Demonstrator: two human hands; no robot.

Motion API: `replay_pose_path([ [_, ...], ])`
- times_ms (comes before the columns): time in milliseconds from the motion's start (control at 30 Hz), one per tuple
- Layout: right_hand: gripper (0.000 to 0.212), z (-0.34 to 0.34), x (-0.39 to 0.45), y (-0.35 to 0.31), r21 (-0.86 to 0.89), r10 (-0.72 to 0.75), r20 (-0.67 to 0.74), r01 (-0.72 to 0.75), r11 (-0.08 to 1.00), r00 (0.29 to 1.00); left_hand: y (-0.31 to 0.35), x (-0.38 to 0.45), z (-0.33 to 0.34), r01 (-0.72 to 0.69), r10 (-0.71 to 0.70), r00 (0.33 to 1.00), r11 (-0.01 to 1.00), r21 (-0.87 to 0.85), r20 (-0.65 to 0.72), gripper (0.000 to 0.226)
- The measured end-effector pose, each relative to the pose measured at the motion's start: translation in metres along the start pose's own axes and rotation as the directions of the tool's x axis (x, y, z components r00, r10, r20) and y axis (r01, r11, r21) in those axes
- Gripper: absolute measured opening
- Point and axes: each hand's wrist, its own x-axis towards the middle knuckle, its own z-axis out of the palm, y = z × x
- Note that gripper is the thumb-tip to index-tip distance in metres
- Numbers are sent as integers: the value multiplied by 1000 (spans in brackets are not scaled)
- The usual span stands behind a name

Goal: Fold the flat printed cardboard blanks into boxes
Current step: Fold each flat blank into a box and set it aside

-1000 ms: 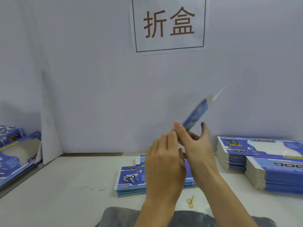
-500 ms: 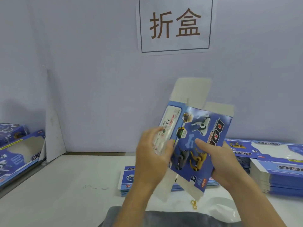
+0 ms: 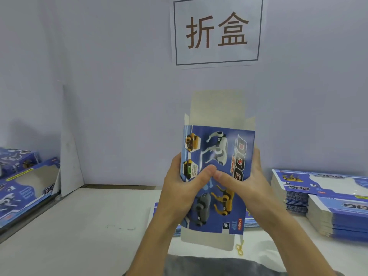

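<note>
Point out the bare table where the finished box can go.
Widest bare patch: table left of the hands, bordered by the finished boxes at far left and the wall. Crowded: blank stacks on the right, the small pile and yellow rubber band under the held box.

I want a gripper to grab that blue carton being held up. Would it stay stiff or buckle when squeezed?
The carton looks like thin printed card, so probably light. Both thumbs press its front panel, left hand and right hand gripping its sides, and the panel seems slightly bowed, so it likely buckles under a squeeze. The plain flap on top stands loose and would probably flop.
</note>
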Motion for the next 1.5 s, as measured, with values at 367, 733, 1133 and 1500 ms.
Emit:
replay_pose_path([
  [367, 76, -17, 2, -6, 24, -160, -243, 170, 985, 957, 3, -6, 17, -39, 30, 997, 993, 112, 75, 41],
  [733, 79, 6, -6, -6, 22, -226, -34, 227, 974, 974, 17, 0, 4, -158, 135, 970, 982, -101, -203, 91],
  [1133, 46, 2, -3, -6, 78, -118, 9, 117, 990, 993, 19, -3, 11, -192, 217, 951, 973, 132, -220, 32],
  [1500, 56, 5, 3, -27, 11, -30, 34, 30, 999, 999, 22, -3, 7, -148, 159, 958, 987, 65, -239, 42],
])
